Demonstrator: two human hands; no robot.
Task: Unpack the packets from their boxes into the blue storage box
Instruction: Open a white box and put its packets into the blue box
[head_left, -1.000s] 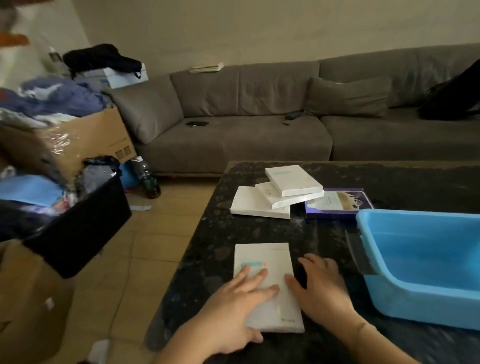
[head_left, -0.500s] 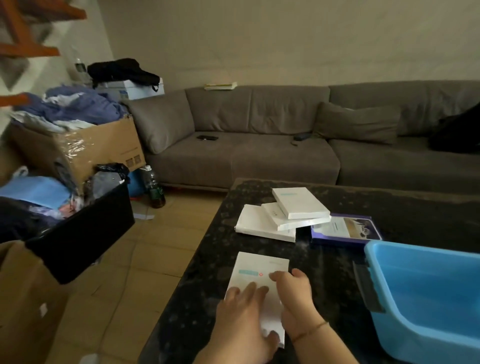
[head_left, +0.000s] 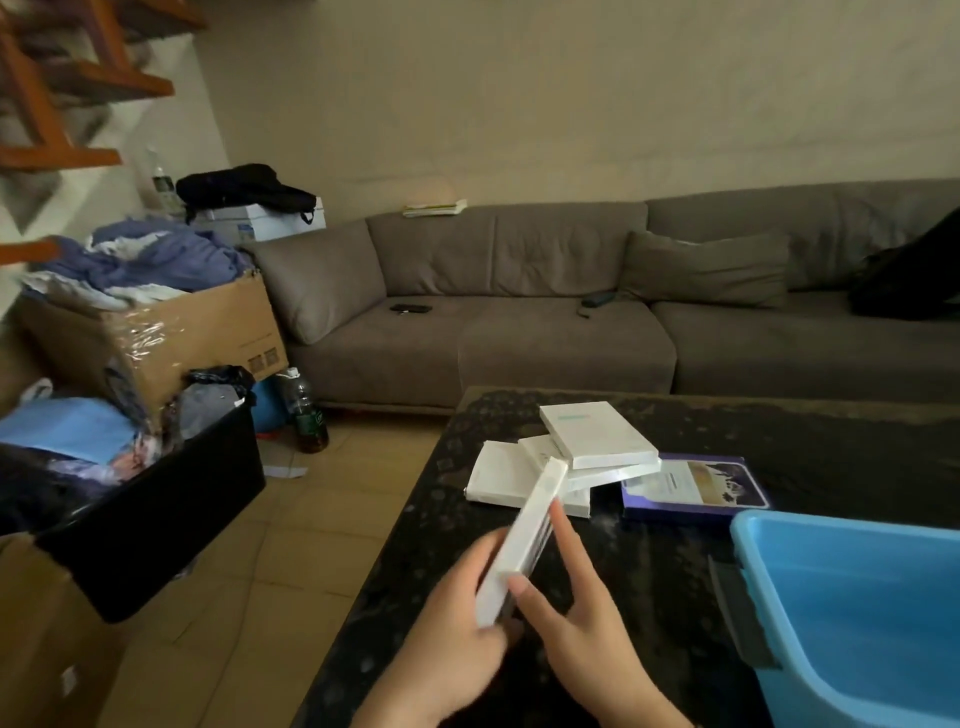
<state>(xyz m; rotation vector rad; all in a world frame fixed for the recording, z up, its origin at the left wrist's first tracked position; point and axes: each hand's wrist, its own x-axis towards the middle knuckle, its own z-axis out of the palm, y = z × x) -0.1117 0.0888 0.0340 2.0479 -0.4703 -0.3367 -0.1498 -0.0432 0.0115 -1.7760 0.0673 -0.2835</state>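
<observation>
Dim, flat indoor light fills the room, brightest on the wall at upper left. Faint glare streaks the dark table at centre. Motion blur softens the hands at lower centre; wide-angle distortion bends the frame's edges.

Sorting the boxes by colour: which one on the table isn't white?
The purple box, lying flat beside the stack of white boxes, just behind the blue storage box.

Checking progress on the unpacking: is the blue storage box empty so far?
Empty as far as shown: the blue storage box shows only bare blue floor and wall. Its right part is out of frame.
</observation>
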